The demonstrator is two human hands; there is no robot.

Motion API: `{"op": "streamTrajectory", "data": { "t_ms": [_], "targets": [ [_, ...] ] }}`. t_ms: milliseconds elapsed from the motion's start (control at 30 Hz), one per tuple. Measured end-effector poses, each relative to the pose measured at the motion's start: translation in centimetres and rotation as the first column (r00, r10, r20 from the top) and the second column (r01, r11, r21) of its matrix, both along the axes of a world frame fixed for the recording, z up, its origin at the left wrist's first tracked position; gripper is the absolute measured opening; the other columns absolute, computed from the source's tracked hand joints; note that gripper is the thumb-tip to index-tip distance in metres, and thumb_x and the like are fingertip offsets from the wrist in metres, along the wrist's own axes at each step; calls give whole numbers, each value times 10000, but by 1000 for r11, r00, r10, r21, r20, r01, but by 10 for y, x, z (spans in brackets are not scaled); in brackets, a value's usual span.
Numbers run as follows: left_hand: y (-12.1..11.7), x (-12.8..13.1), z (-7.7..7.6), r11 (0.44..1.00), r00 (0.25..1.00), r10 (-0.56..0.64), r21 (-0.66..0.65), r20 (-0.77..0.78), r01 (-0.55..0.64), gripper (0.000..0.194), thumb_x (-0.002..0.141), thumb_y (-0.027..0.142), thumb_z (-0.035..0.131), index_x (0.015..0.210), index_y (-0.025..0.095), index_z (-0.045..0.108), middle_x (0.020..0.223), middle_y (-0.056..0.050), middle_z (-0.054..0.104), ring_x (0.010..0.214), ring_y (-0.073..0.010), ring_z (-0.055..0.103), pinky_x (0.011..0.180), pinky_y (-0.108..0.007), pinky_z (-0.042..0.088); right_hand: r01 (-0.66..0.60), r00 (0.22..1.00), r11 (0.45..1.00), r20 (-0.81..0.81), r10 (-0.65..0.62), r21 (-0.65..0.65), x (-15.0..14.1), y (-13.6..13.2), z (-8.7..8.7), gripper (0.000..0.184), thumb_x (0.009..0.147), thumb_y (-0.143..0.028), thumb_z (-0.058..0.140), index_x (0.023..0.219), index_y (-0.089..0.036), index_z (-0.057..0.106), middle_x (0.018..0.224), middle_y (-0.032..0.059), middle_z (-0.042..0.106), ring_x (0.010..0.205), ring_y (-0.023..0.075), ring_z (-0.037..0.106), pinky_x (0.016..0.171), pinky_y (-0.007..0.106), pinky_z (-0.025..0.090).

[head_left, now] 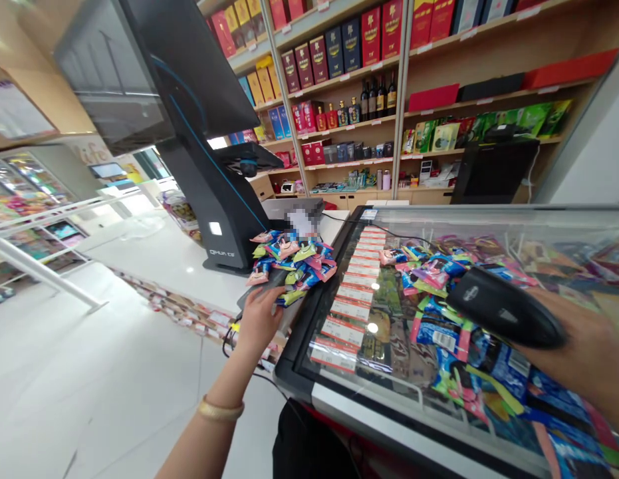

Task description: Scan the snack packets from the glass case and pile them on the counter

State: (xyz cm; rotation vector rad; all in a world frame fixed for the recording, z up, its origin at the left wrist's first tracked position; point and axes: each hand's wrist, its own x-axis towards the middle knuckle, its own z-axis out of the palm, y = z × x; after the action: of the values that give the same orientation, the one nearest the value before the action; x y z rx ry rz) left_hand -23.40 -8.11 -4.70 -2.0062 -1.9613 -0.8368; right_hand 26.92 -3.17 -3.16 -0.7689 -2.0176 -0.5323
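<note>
My right hand [583,336] is wrapped around a black handheld barcode scanner [506,307], held above the glass-topped counter [389,396]. Below and around the scanner lie many blue, pink and green snack packets [441,336], some with barcodes facing up. My left hand [260,316], a gold bangle at its wrist, rests at the near edge of a second pile of the same packets [294,263]. Its fingers are stretched out against the lowest packets and seem to grip none. This pile sits beside the foot of the black checkout terminal [222,233].
Under the glass are price labels [352,309] and more packaged goods. A thin black cable [376,226] crosses the counter's far end. Behind stand shelves [346,80] with boxes and bottles. White floor [124,392] and a white railing [44,269] are at left.
</note>
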Motion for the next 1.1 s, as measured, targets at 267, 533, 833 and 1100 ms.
{"op": "streamTrajectory", "data": {
  "t_ms": [267,533,833,1100],
  "targets": [
    [-7,3,-15,997,986,35,-67,-164,-46,553,808,45,430,1241,193,742,1285,-142,737,1282,-313,653,1167,-571,379,12,999,999,-30,-13,-40,0,0,-2,219,835,-209,663,1042,-270,632,879,75,742,777,251,740,659,340,573],
    [-4,55,14,988,992,-112,117,59,105,465,924,233,510,1372,203,634,1386,-144,666,1310,-300,607,1150,-500,448,17,995,988,-98,-32,-152,-8,-3,0,184,814,-198,648,991,-249,652,854,81,746,771,261,736,655,351,587],
    [44,210,16,506,530,-785,-160,321,847,571,802,259,754,1361,230,646,1349,-143,671,1251,-305,643,1097,-420,510,30,990,975,-127,-59,-221,-10,-4,2,146,844,-298,670,972,-228,684,835,67,735,756,251,726,628,345,576],
    [65,229,-7,482,539,-775,-243,330,842,532,752,250,748,1272,157,683,1110,-152,724,1054,-325,678,1004,-479,525,30,989,978,-135,-59,-208,-10,-3,1,139,846,-300,670,947,-208,694,833,70,732,741,229,713,633,329,564]
  ]
}}
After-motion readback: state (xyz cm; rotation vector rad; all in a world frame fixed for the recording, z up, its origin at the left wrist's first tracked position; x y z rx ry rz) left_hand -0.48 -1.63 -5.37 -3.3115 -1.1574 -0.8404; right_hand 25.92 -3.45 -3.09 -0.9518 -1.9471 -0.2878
